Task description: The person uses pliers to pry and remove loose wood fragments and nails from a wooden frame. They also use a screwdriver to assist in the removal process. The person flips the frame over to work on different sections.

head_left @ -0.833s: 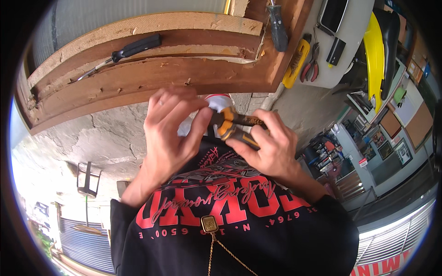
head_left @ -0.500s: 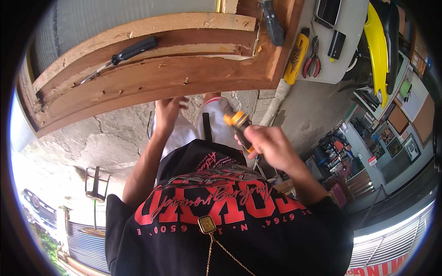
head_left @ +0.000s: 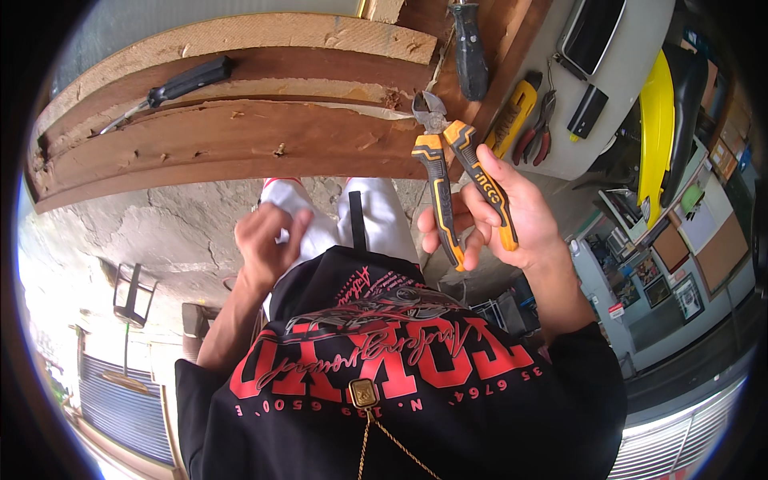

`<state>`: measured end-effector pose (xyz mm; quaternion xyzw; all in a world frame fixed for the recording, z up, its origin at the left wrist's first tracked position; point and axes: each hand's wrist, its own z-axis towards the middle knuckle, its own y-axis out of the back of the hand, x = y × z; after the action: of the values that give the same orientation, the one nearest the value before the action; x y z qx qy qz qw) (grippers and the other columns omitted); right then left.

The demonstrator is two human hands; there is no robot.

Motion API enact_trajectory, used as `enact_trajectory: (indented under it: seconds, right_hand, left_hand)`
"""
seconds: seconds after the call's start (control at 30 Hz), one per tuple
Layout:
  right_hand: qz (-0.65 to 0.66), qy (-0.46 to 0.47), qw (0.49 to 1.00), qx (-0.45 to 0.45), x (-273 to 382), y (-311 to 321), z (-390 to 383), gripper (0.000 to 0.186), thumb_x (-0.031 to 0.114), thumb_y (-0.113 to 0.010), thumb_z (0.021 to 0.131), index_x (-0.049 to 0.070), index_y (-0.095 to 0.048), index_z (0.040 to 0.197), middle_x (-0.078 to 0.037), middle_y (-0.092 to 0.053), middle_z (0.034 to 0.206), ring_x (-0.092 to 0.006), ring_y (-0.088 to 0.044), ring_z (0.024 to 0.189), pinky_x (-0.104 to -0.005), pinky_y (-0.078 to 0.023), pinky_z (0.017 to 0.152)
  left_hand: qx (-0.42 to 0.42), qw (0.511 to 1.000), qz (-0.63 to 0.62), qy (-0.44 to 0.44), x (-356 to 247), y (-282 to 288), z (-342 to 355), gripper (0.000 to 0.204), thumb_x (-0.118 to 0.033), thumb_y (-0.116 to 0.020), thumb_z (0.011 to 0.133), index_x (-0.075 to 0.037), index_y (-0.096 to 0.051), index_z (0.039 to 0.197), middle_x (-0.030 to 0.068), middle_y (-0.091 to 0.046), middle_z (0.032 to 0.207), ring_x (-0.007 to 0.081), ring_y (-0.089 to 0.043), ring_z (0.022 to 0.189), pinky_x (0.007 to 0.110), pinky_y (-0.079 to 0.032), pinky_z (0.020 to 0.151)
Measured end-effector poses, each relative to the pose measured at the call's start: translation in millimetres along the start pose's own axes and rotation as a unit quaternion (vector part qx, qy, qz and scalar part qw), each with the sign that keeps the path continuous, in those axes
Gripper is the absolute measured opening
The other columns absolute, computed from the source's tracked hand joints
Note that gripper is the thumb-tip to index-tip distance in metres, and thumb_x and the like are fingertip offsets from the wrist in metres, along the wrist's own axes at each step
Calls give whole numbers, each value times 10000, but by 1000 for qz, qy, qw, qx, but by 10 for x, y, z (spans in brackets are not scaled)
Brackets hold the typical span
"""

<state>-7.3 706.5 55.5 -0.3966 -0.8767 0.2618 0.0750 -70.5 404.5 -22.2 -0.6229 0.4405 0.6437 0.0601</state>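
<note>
My right hand holds a pair of diagonal cutting pliers with yellow-and-black handles. The handles are spread and the jaws point away from me, over the near edge of the brown wooden frame. My thumb lies along the right handle, with fingers around and behind the handles. My left hand is above my lap, loosely curled with the thumb apart, and nothing shows in it. On the frame lie a black-handled screwdriver at the left and another dark-handled tool near the pliers' jaws.
Right of the frame, a grey surface bears a yellow utility knife, red-handled pliers, a small black box-shaped object and a dark-screened device. A yellow-and-black curved panel stands beyond. Cracked concrete floor lies below.
The pliers have moved up and forward in my right hand, from lower beside my lap to the frame's edge, and their handles now spread. My left hand has drawn back from the frame's edge.
</note>
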Motion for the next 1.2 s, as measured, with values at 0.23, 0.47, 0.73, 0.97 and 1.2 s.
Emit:
enact_trajectory:
  seconds: [0.23,0.47,0.73,0.97,1.2]
  right_hand:
    - [-8,-81,997,-13,206,-69,-34,713,581,-269,948,70,-416,472,-318,-602,995,-391,-647,858,-372,-572,432]
    - [4,-108,993,-37,256,-129,-21,724,585,-270,950,72,-401,455,-296,-619,965,-369,-659,852,-375,-583,465]
    - [100,-150,983,-46,322,-261,-61,739,584,-255,950,58,-421,458,-311,-611,992,-413,-646,881,-441,-590,478]
    - [145,-203,963,-107,523,-499,-68,753,611,-275,933,42,-464,477,-295,-613,963,-398,-650,858,-446,-591,480]
    - [76,-219,957,-176,602,-645,-53,745,602,-303,932,52,-443,451,-293,-621,920,-375,-660,816,-423,-582,446]
  left_hand:
    - [-64,983,121,-126,-738,-74,789,310,-186,-776,669,-71,-662,933,64,-625,871,240,-571,809,403,-434,771]
    - [-95,983,144,-66,-715,-370,954,269,-354,-702,756,-190,-718,969,-10,-628,920,190,-554,905,389,-342,907]
    - [-96,982,159,-43,-704,-366,977,236,-429,-632,820,-249,-732,935,-70,-626,862,137,-507,811,354,-311,889]
    - [-99,984,145,-10,-740,-362,1013,222,-399,-649,810,-233,-727,935,-82,-624,836,139,-487,792,352,-294,861]
    - [-116,983,139,1,-708,-413,963,272,-414,-711,731,-281,-694,967,-14,-576,849,225,-466,810,404,-329,837]
